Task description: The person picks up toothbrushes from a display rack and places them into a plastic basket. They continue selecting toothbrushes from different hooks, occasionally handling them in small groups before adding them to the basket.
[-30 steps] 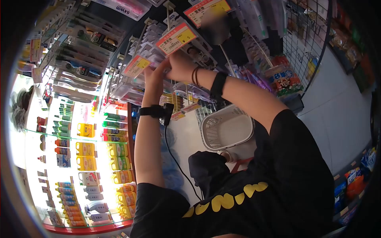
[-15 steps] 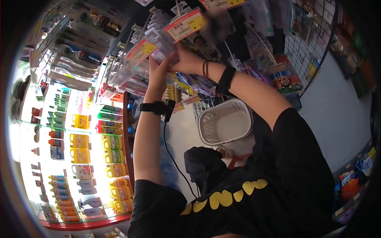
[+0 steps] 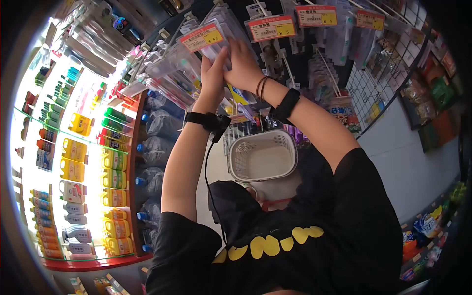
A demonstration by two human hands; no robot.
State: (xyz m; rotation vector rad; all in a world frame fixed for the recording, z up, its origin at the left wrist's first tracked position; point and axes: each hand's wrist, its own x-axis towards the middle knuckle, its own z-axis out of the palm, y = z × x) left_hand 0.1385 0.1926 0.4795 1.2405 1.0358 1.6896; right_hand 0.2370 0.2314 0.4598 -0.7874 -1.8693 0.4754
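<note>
Both hands are raised to a row of clear plastic blister packs (image 3: 227,24) hanging from a display hook, behind a red and yellow price tag (image 3: 201,37). My left hand (image 3: 213,76) grips the packs from the left, just under the tag, its thumb up and its other fingers partly hidden. From the right, my right hand (image 3: 243,66) closes round the same packs, its fingers reaching up along them. The two hands meet at the thumbs. What is inside the packs is too blurred to name.
More price tags (image 3: 270,27) and hanging packs surround the hands. Below, a pale plastic basket (image 3: 294,164) stands on the floor. Lit shelves of bottles (image 3: 73,169) fill the left, beside wrapped water jugs (image 3: 156,152). A wire grid rack (image 3: 376,83) rises at right.
The view has shifted, bringing more price tags on the right and the water jugs on the left into sight. Both hands stay at the hanging packs, with the right fingers now reaching higher.
</note>
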